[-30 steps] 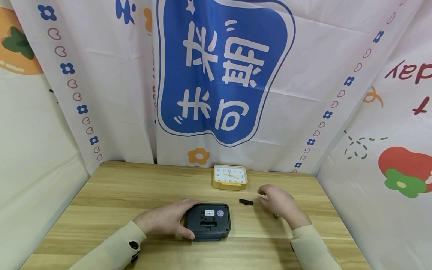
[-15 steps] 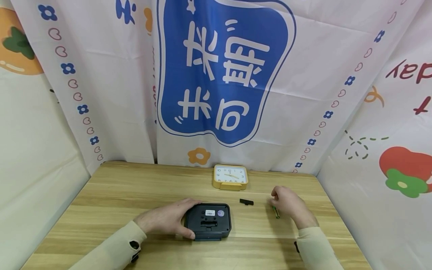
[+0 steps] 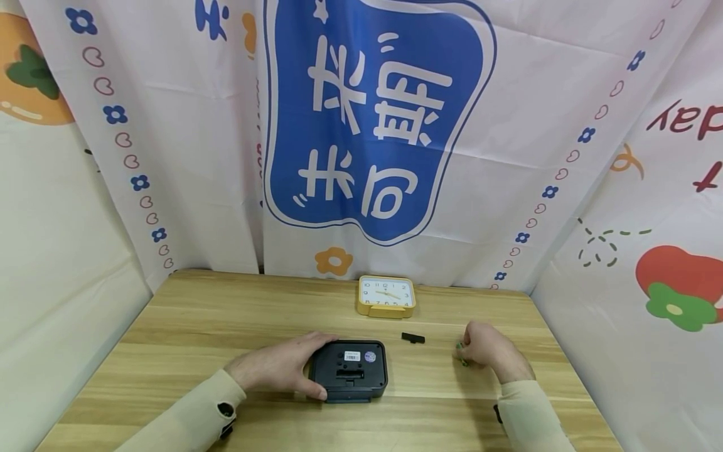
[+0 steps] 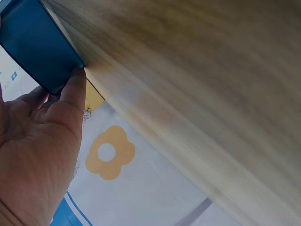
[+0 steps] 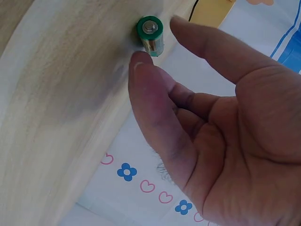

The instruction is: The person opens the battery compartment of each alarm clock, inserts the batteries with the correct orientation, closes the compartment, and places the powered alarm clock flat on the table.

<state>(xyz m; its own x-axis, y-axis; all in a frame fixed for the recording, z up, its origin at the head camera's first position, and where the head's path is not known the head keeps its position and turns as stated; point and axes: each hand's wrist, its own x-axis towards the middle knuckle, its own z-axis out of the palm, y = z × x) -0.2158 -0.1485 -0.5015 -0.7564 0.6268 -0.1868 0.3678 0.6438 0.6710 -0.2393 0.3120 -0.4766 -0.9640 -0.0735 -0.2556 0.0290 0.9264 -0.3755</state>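
Observation:
A dark blue-black clock (image 3: 361, 355) lies face down, its back with a white label and a dark battery slot (image 3: 350, 374) turned up. My left hand (image 3: 285, 367) holds its left side, thumb at the near edge and fingers at the far edge; in the left wrist view, fingertips (image 4: 75, 80) meet the clock's casing (image 4: 37, 44). Over to the right, a small green battery (image 5: 152, 35) lies on the table. My right hand (image 3: 491, 348) is right at it, thumb and forefinger spread on either side, with a gap showing between thumb and battery in the right wrist view.
A small black battery cover (image 3: 413, 338) lies between the clock and the right hand. Behind it, a yellow clock (image 3: 386, 296) stands near the back edge of the wooden table (image 3: 226, 307). Printed cloth (image 3: 508, 157) hangs behind and at the sides.
My right hand has moved to the right and a little nearer, from beside the battery cover down to the battery. The left hand and the dark clock stay where they were.

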